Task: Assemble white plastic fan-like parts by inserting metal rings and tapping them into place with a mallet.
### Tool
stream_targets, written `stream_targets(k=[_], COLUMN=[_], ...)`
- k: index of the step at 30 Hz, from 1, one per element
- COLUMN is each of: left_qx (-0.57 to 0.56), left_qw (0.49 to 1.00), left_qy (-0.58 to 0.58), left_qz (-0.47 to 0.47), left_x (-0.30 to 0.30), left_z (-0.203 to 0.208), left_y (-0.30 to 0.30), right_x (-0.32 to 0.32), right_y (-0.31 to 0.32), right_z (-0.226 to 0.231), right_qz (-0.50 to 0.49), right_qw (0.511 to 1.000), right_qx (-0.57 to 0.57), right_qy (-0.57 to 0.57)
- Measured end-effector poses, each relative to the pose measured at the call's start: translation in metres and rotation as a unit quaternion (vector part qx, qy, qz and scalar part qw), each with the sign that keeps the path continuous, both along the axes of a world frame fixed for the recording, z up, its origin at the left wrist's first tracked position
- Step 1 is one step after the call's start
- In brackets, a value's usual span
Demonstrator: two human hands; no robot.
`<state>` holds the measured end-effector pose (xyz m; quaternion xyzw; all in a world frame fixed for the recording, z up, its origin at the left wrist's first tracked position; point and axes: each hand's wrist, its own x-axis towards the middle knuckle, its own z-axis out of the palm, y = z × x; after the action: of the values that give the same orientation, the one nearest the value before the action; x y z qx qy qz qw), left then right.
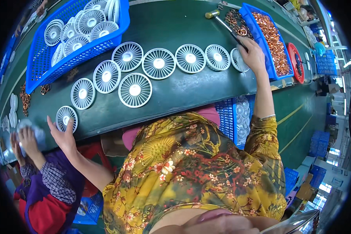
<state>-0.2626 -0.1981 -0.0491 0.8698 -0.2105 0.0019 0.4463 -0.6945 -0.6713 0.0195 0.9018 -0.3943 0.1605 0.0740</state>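
Note:
My right hand [254, 54] is closed around the dark handle of a hammer [230, 30]; its brass-coloured head lies toward the far side of the green worktable [171, 101]. Beside that hand, a white spoked disc [238, 59] is partly covered. At the near left, my left hand [63, 136] has its fingers apart around the near edge of another white spoked disc [67, 118]; whether it touches the disc is unclear. Between my hands, several more such discs [158, 63] lie flat in a curved row, with one disc [135, 90] nearer to me.
A blue basket [76, 58] piled with discs stands at the far left. Copper-coloured rings fill a blue bin [275, 73] at the right, with loose dark rings [234, 21] beside it and a red tray [296, 62] beyond. At the left, a co-worker's hands [27, 144] are over the table.

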Motion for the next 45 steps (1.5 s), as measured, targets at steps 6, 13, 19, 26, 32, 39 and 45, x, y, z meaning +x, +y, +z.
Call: stream_targets(k=[6,13,19,26,32,39,45], left_qx=[-0.133,-0.258,-0.015,0.023,-0.064,-0.183,-0.393], left_qw=[0.987,0.939,0.97,0.974,0.973,0.94,0.829], left_qy=[0.081,0.219,0.041,0.006,0.039,0.228,0.277], left_qz=[0.045,-0.056,-0.241,-0.226,-0.218,-0.176,-0.285], left_x=[-0.026,-0.114,-0.15,-0.164,-0.164,-0.16,-0.168], left_z=[0.0,0.033,0.037,0.043,0.033,0.023,0.032], left_y=[0.0,-0.073,-0.131,-0.141,-0.141,-0.138,-0.133], right_x=[-0.029,-0.024,0.029,0.039,0.072,0.093,0.136], right_y=[0.009,0.033,0.045,0.043,0.066,0.078,0.145], right_z=[-0.019,-0.02,-0.018,-0.005,0.014,-0.002,0.011], right_qz=[0.102,0.013,0.075,0.007,0.056,0.081,0.188], right_qw=[0.992,0.882,0.957,0.897,0.895,0.823,0.756], right_qx=[-0.002,0.321,0.248,0.331,0.376,0.531,0.514], right_qy=[0.071,-0.346,-0.129,-0.293,-0.231,-0.185,-0.36])
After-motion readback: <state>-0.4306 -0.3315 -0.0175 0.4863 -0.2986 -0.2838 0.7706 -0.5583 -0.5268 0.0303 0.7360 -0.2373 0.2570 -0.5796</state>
